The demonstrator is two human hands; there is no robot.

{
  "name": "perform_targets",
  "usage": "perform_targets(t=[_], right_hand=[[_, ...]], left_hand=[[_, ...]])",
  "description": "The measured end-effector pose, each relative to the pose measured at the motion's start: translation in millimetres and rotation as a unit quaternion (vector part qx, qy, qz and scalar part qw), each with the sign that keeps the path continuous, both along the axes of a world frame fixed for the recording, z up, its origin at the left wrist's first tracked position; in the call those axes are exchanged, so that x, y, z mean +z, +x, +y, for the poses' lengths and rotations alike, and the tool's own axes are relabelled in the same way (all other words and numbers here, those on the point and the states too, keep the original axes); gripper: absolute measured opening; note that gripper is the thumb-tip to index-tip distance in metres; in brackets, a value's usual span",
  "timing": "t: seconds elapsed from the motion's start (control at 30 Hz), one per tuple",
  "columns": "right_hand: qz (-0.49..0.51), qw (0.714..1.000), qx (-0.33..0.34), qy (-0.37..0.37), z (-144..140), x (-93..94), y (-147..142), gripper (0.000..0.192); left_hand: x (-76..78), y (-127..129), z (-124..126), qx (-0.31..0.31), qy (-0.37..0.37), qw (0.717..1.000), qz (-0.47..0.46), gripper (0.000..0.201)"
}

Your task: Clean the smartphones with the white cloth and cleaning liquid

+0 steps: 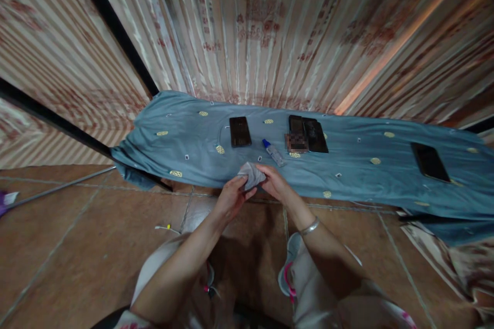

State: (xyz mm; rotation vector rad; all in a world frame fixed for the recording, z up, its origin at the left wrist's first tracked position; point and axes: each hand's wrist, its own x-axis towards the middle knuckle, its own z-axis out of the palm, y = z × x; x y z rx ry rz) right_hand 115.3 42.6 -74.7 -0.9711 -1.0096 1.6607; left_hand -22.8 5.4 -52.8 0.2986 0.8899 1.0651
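Over blue cloth (pixel 347 164), both hands pinch grey rag (pixel 252 174)

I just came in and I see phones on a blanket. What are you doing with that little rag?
A person holds a small grey cloth in both hands, the left hand and right hand, at the near edge of a blue patterned sheet. On the sheet lie a dark phone, a small bottle with a blue cap, two more phones together, and another phone off to the right.

One head cam only: you look forward and down from standing height; blue cloth (pixel 347 164) mid-frame, floor below.
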Motion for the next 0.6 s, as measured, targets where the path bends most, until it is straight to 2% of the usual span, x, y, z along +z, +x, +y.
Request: perform_targets(t=[0.1, 0.17, 0.23, 0.3, 0.33, 0.37, 0.43, 0.5, 0.6], right_hand=[[-0.073, 0.997, -0.023, 0.017, 8, 4.5, 9, 0.039], [-0.201, 0.971, -0.089, 0.089, 17, 5.5, 21, 0.042], [-0.363, 0.896, -0.166, 0.193, 28, 4.2, 35, 0.04], [-0.48, 0.814, -0.195, 0.26, 38, 0.5, 47, 0.042], [-0.517, 0.789, -0.191, 0.271, 43, -2.2, 51, 0.043], [-0.542, 0.775, -0.179, 0.27, 47, -5.3, 54, 0.044], [-0.556, 0.778, -0.149, 0.25, 54, -11.7, 57, 0.047], [-0.535, 0.804, -0.138, 0.221, 58, -16.7, 56, 0.048], [-0.463, 0.851, -0.172, 0.175, 62, -17.1, 56, 0.036]], left_hand=[[-1.8, -1, 6, 0.008, 0.011, 1.0, 0.014, 0.008], [-5.5, -2, 11, 0.016, 0.024, 0.999, 0.024, 0.009], [-9.1, -4, 15, 0.025, 0.036, 0.999, 0.031, 0.01], [-10.4, -6, 18, 0.028, 0.037, 0.999, 0.027, 0.012], [-9.9, -6, 18, 0.026, 0.03, 0.999, 0.02, 0.013], [-8.6, -7, 18, 0.023, 0.021, 0.999, 0.013, 0.013], [-4.9, -7, 17, 0.017, 0.001, 1.0, 0.002, 0.011], [-1.8, -8, 15, 0.018, -0.009, 1.0, -0.007, 0.005], [-1.0, -10, 13, 0.021, 0.0, 1.0, -0.017, 0.007]])
